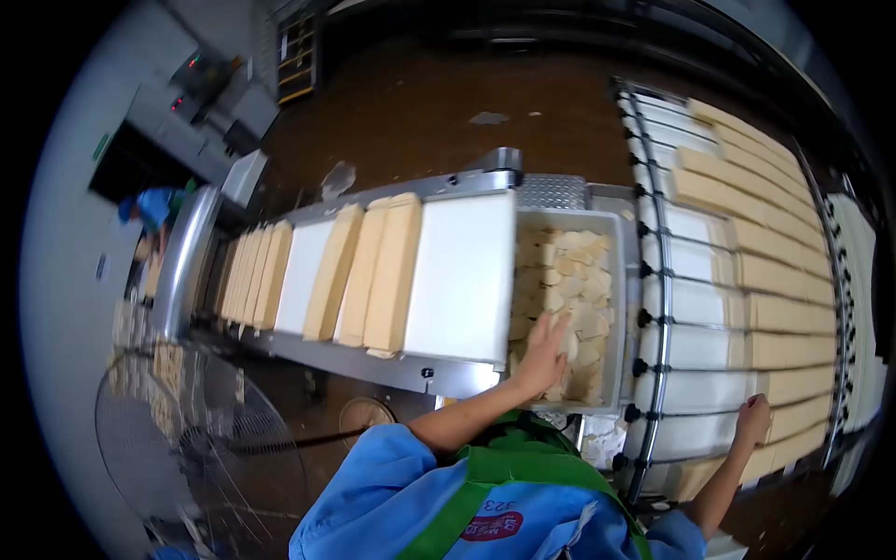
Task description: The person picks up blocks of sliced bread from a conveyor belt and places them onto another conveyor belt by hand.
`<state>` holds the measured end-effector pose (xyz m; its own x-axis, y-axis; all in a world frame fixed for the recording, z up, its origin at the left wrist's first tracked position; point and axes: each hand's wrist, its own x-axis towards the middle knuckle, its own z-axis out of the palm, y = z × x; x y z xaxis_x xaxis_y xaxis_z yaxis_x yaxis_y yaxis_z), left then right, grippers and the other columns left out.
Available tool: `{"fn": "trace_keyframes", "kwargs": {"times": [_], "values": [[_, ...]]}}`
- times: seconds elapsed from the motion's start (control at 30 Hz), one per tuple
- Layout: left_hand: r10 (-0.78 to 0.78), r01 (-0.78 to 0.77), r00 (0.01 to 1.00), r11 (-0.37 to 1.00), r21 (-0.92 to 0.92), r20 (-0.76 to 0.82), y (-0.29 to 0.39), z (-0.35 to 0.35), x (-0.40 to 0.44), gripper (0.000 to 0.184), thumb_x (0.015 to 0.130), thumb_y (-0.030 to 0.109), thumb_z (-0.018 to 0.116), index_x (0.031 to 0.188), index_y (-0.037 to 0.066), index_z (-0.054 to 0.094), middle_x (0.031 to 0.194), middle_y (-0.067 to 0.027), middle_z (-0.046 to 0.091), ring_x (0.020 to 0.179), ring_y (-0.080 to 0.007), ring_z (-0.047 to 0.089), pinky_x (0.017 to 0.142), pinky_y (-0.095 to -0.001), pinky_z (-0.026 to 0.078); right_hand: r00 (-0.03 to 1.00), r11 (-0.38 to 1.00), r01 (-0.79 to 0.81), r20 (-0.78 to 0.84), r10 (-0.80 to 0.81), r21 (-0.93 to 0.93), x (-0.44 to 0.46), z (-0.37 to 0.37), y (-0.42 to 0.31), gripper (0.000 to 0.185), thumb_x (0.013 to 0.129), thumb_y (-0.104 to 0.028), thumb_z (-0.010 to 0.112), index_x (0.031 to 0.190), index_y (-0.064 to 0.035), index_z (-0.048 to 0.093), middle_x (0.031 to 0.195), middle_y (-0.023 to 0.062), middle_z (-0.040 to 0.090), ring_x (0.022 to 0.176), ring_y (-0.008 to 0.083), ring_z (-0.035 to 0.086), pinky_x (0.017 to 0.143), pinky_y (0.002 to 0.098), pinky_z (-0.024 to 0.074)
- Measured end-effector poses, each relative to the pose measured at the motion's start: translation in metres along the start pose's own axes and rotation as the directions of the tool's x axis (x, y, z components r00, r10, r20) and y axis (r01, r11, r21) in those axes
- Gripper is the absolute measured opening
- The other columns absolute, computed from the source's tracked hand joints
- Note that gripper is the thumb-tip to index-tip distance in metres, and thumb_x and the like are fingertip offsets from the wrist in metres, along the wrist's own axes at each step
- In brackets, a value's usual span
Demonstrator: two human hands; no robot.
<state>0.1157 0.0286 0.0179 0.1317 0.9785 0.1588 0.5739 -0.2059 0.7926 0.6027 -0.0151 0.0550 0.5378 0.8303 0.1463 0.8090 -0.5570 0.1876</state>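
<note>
My left hand (544, 359) is over a grey bin (618, 308) of broken, pale flat pieces (583, 280), its fingers apart and nothing seen in them. On the right, my right hand (754, 420) is closed at the near end of a row of long cream-coloured stacks (793, 359) on the slatted rack belt. What its fingers hold, if anything, is hidden. Left of the bin, more upright cream stacks (394, 271) stand across a white conveyor belt (462, 280).
Metal rods (665, 327) with black knobs run along the rack's left side. A caged fan (201, 448) stands at lower left, beside the conveyor frame (411, 371). A co-worker in blue (154, 210) is at far left. Wet brown floor (420, 112) lies beyond the conveyor.
</note>
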Motion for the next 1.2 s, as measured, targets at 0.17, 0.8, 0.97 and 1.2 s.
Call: {"fn": "trace_keyframes", "kwargs": {"times": [0.17,0.8,0.97,1.2], "values": [[-0.294,0.393,0.879,0.893,0.220,-0.376,-0.082,-0.084,-0.041,0.065,0.081,0.019,0.063,0.135,-0.001,0.035,0.134,-0.0336,0.030,0.127,-0.0469,0.027,0.106,-0.0503,0.026,0.890,0.498,0.388,-0.175,-0.422,0.776,-0.040,-0.081,-0.182,0.012,0.068,0.006,0.054,0.079,0.0008,0.057,0.069,0.0115,0.056,0.064,0.0206,0.055,0.060,0.0307,0.0449],[-0.701,0.711,0.632,0.694,-0.114,-0.332,-0.154,-0.205,-0.092,0.085,0.068,0.008,0.077,0.132,-0.007,0.023,0.120,-0.0281,0.030,0.105,-0.0471,0.048,0.092,-0.0441,0.045,0.504,0.434,0.726,0.017,-0.864,0.533,-0.170,-0.116,-0.755,0.068,0.088,-0.053,0.047,0.146,-0.0237,0.026,0.153,0.0193,0.010,0.128,0.0368,0.033,0.102,0.0461,0.0330],[-0.669,0.688,0.684,0.724,-0.049,-0.290,-0.154,-0.207,-0.088,0.087,0.070,0.015,0.077,0.132,-0.010,0.022,0.120,-0.0296,0.030,0.104,-0.0479,0.047,0.091,-0.0449,0.044,0.529,0.543,0.720,0.165,-0.833,0.432,-0.178,-0.139,-0.777,0.062,0.088,-0.055,0.046,0.137,-0.0182,0.037,0.146,0.0212,0.021,0.122,0.0364,0.040,0.098,0.0412,0.0386],[-0.507,0.521,0.851,0.848,0.101,-0.134,-0.155,-0.212,-0.075,0.087,0.070,0.021,0.078,0.130,-0.011,0.023,0.123,-0.0318,0.029,0.101,-0.0491,0.049,0.087,-0.0474,0.046,0.741,0.827,0.383,0.399,-0.541,0.411,-0.117,-0.146,-0.701,0.084,0.075,-0.051,0.060,0.138,-0.0034,0.032,0.143,0.0191,0.025,0.127,0.0375,0.034,0.097,0.0441,0.0395]]}}
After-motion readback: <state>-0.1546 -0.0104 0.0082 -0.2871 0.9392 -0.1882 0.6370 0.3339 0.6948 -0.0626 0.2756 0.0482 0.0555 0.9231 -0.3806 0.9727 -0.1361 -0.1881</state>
